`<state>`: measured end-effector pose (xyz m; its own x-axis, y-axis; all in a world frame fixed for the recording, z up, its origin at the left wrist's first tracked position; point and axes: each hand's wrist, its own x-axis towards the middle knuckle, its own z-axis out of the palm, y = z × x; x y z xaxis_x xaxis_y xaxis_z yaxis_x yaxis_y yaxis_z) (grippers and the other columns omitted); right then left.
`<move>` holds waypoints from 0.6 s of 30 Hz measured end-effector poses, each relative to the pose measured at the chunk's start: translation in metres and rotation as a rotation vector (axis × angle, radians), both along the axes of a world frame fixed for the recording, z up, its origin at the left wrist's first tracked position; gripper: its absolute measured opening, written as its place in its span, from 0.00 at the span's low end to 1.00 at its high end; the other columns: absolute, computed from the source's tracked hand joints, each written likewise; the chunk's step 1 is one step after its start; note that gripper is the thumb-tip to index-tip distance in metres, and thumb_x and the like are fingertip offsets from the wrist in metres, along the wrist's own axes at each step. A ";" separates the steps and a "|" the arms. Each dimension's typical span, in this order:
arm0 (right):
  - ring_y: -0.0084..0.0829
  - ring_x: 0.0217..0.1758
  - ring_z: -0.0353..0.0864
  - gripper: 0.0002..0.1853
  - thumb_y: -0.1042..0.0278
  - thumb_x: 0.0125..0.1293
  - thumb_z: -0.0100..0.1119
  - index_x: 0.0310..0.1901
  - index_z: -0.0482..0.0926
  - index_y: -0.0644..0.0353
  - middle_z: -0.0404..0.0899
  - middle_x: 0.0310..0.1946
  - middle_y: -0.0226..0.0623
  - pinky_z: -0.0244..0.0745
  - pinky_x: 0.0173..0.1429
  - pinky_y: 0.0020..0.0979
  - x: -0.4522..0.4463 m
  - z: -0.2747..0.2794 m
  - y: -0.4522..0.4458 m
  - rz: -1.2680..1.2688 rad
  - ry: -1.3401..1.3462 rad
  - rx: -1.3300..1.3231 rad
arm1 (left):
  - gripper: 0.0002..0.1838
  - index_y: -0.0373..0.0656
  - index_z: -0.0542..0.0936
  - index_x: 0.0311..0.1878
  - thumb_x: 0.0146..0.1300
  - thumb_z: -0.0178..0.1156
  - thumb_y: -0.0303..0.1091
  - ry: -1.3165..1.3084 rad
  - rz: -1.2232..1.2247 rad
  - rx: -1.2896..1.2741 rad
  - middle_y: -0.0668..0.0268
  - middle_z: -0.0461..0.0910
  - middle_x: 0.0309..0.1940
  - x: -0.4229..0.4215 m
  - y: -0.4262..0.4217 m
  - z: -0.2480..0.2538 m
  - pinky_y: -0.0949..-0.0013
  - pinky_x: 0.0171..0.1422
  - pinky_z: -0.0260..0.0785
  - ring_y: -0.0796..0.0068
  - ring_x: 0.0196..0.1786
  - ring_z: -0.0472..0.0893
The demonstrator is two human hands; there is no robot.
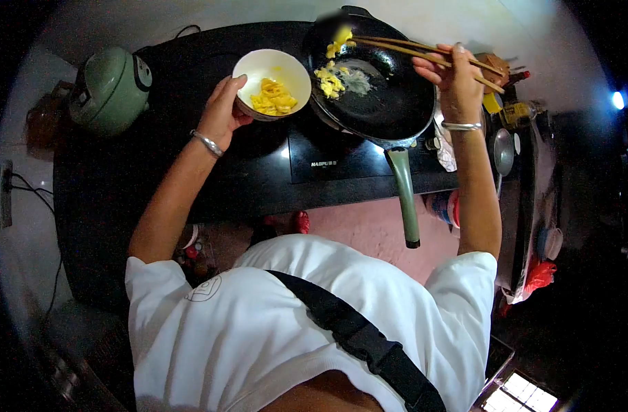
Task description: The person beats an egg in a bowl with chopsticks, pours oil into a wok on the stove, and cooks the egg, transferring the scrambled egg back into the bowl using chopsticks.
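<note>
My left hand (226, 113) grips a white bowl (255, 67) by its left rim, tilted a little beside the pan. Cooked yellow egg pieces (274, 98) lie inside the bowl. My right hand (455, 72) is closed around a pair of wooden chopsticks (410, 48), whose tips reach over the far left part of a black frying pan (396, 113). Scrambled egg (330, 81) lies at the pan's left side, with more egg by the chopstick tips; blur hides whether they pinch it. The pan's green handle (402, 196) points toward my body.
Under the pan is a black induction cooker (317, 154) on a dark counter (183, 69). A green rice cooker (109, 90) stands at the left. To the right are a yellow-labelled bottle (519, 113) and a metal ladle (503, 152). The pan handle juts past the counter's front edge.
</note>
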<state>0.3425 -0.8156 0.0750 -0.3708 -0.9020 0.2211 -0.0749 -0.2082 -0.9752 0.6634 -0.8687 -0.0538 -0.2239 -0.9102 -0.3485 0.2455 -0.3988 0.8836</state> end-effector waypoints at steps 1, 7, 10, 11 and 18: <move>0.41 0.32 0.81 0.21 0.57 0.68 0.37 0.40 0.68 0.72 0.76 0.31 0.52 0.81 0.33 0.31 0.004 0.009 0.004 0.011 -0.011 -0.016 | 0.25 0.49 0.69 0.50 0.52 0.57 0.52 0.002 0.002 -0.006 0.66 0.71 0.37 -0.003 0.000 0.001 0.70 0.39 0.66 0.75 0.39 0.71; 0.40 0.34 0.81 0.22 0.55 0.68 0.38 0.42 0.70 0.71 0.76 0.33 0.48 0.79 0.37 0.30 0.042 0.042 0.029 0.214 -0.011 -0.006 | 0.27 0.48 0.68 0.50 0.51 0.57 0.53 0.018 -0.031 -0.031 0.65 0.71 0.38 -0.005 0.001 0.006 0.69 0.39 0.66 0.73 0.39 0.71; 0.34 0.33 0.80 0.22 0.53 0.66 0.43 0.43 0.72 0.69 0.75 0.33 0.44 0.78 0.38 0.27 0.060 0.041 0.033 0.404 0.080 0.126 | 0.27 0.48 0.68 0.50 0.51 0.57 0.53 0.039 -0.030 -0.040 0.65 0.71 0.38 -0.006 0.005 0.013 0.69 0.39 0.65 0.74 0.39 0.71; 0.32 0.32 0.80 0.21 0.54 0.66 0.44 0.44 0.73 0.67 0.75 0.32 0.42 0.77 0.38 0.27 0.063 0.043 0.036 0.383 0.105 0.130 | 0.26 0.48 0.68 0.50 0.51 0.57 0.53 0.051 -0.044 -0.042 0.65 0.71 0.38 -0.004 0.004 0.011 0.69 0.38 0.65 0.74 0.39 0.71; 0.27 0.31 0.79 0.16 0.58 0.64 0.49 0.40 0.76 0.65 0.77 0.32 0.39 0.78 0.34 0.27 0.013 0.009 0.010 0.156 0.233 0.135 | 0.25 0.48 0.69 0.49 0.52 0.56 0.52 0.046 -0.005 0.009 0.65 0.70 0.40 0.002 0.004 0.001 0.71 0.38 0.66 0.75 0.39 0.70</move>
